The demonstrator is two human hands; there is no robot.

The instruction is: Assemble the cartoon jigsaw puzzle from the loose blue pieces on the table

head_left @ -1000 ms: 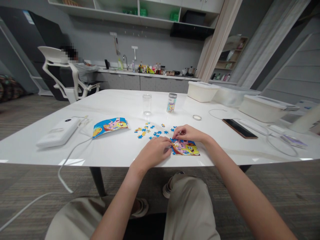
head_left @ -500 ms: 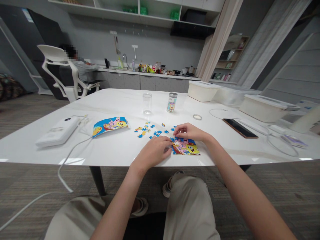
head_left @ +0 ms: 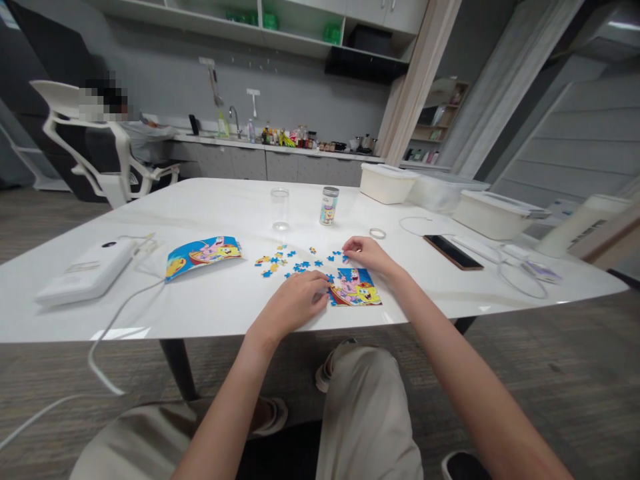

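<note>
A partly built jigsaw puzzle (head_left: 355,288) with a cartoon picture lies near the front edge of the white table (head_left: 200,313). My left hand (head_left: 295,300) rests at its left edge, fingers curled against the blue pieces there. My right hand (head_left: 365,255) is just above the puzzle's top edge, fingertips down among loose blue pieces. Neither hand shows clearly whether it holds a small piece. A scatter of loose puzzle pieces (head_left: 285,262) lies to the left of and above the puzzle. Left of them, a curled printed picture card (head_left: 203,257) shows a similar cartoon.
A drinking glass (head_left: 280,209) and a cartoon-labelled jar (head_left: 329,205) stand beyond the pieces. On the table are a white cabled device (head_left: 85,270), a phone (head_left: 453,252) and white lidded boxes (head_left: 493,215). A person sits in a white chair (head_left: 85,127) at far left.
The whole view has shifted left and tilted. My right hand has moved away from the puzzle's top edge, showing more of the picture. My left hand stays at the puzzle's left edge.
</note>
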